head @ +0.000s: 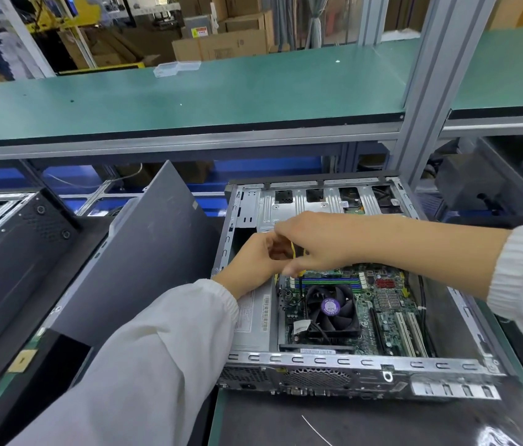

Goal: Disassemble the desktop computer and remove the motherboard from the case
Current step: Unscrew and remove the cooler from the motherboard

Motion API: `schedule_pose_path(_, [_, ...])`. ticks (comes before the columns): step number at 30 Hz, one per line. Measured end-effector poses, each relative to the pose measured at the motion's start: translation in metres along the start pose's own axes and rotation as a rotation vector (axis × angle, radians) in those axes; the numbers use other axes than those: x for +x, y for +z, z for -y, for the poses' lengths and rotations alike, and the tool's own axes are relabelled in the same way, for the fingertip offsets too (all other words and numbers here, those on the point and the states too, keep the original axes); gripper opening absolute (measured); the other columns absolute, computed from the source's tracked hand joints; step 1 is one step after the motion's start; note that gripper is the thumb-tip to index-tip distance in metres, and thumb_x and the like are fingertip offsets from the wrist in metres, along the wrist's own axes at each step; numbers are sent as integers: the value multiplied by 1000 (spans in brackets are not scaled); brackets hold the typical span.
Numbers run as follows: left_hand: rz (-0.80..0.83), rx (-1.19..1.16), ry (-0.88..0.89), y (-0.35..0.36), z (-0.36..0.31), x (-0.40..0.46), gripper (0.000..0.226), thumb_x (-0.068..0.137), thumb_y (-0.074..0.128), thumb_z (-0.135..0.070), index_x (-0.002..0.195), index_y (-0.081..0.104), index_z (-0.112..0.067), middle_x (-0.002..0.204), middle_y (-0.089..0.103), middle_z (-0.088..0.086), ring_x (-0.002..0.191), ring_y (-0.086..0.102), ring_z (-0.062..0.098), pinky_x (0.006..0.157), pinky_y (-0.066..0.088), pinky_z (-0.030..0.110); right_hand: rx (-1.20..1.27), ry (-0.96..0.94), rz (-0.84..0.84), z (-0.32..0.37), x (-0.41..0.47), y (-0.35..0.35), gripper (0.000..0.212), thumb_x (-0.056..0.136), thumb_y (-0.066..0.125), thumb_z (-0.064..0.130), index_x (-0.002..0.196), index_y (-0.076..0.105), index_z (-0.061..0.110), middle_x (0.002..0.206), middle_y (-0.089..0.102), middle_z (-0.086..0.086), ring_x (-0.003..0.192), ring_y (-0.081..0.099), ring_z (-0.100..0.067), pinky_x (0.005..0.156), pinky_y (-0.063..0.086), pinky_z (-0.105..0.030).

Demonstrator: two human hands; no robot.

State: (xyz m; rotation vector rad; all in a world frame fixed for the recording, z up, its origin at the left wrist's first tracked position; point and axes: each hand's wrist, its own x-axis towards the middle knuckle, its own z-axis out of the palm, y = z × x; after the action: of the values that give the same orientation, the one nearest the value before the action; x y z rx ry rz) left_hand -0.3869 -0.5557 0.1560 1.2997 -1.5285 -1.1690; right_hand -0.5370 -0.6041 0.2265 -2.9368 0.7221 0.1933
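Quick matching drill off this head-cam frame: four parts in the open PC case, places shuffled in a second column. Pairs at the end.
Things:
1. CPU cooler fan
2. RAM sticks
3. white expansion slots
4. removed side panel

Places:
A. leaning outside the case, to its left
B. middle of the motherboard, purple label on its hub
C. right of the fan, toward the near rim
D. just beyond the fan, under the right hand

Pairs: 1-B, 2-D, 3-C, 4-A
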Motion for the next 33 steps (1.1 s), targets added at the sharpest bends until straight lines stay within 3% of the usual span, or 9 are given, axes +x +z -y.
schedule_pose_path(2, [19, -42, -4, 1, 0, -1, 30, 75, 73, 11, 102, 64, 1, 83, 69, 17, 63, 65, 17, 65, 53, 23, -194, 140, -35, 4, 3, -2, 45, 88, 47, 60, 94, 47, 16, 74, 42, 3, 70, 45, -21, 59, 34, -30])
schedule_pose_path(5, [23, -94, 10, 1, -1, -2, 38, 75, 74, 8, 109, 62, -3, 81, 68, 15, 64, 66, 20, 69, 55, 26, -395, 179, -48, 9, 9, -3, 36, 97, 39, 41, 97, 59, 12, 80, 56, -2, 65, 44, -21, 50, 31, -28])
schedule_pose_path(11, [67, -31, 72, 1, -6, -7, 26, 78, 74, 3, 79, 70, -22, 70, 69, -6, 60, 62, 24, 81, 53, 51, -135, -97, 100, 0, 8, -4, 35, 86, 51, 1, 115, 48, 20, 107, 58, 1, 84, 54, -17, 56, 32, -25])
schedule_pose_path(15, [45, -62, 32, 0, -6, -7, 17, 80, 72, 2, 91, 69, -11, 88, 72, 14, 67, 63, 38, 85, 54, 49, -24, -124, 61, -6, 11, -11, 19, 90, 58, 24, 107, 52, 17, 93, 57, 1, 85, 58, -19, 67, 44, -30])
schedule_pose_path(19, [11, -77, 15, 1, -4, -7, 23, 83, 68, 3, 106, 64, 6, 91, 69, 20, 56, 61, 19, 71, 56, 37, 91, 178, -63, -19, 0, 1, 64, 77, 46, 75, 89, 52, 12, 74, 56, 1, 71, 57, -22, 53, 42, -31])
schedule_pose_path(21, [-10, -71, 24, 2, -4, -7, 20, 85, 68, 0, 104, 65, 5, 90, 69, 22, 53, 60, 17, 67, 57, 31, 15, 250, 235, -22, -14, 32, 79, 72, 57, 73, 113, 51, 5, 102, 60, -9, 91, 60, -27, 72, 52, -35])
schedule_pose_path(24, [-25, -61, 37, 3, -3, -7, 16, 87, 67, -7, 97, 66, 6, 91, 71, 21, 51, 59, 20, 65, 57, 30, 19, 308, 513, -12, -29, 88, 127, 63, 72, 66, 148, 2, 2, 150, 24, -16, 133, 34, -32, 106, 35, -39])
schedule_pose_path(28, [-41, -75, 40, 1, -3, -8, 17, 89, 66, -11, 96, 66, 4, 88, 72, 19, 49, 57, 22, 59, 55, 28, 42, 320, 316, -10, -27, 113, 110, 60, 75, 57, 141, 21, 5, 132, 46, -11, 112, 52, -28, 82, 49, -33])
schedule_pose_path(33, [-75, -109, 45, 0, -4, -11, 17, 89, 66, -11, 95, 66, 4, 88, 71, 19, 50, 57, 22, 60, 55, 30, 0, 321, 258, -10, -33, 118, 93, 56, 73, 58, 126, 34, 10, 111, 53, -5, 95, 57, -26, 63, 40, -29])
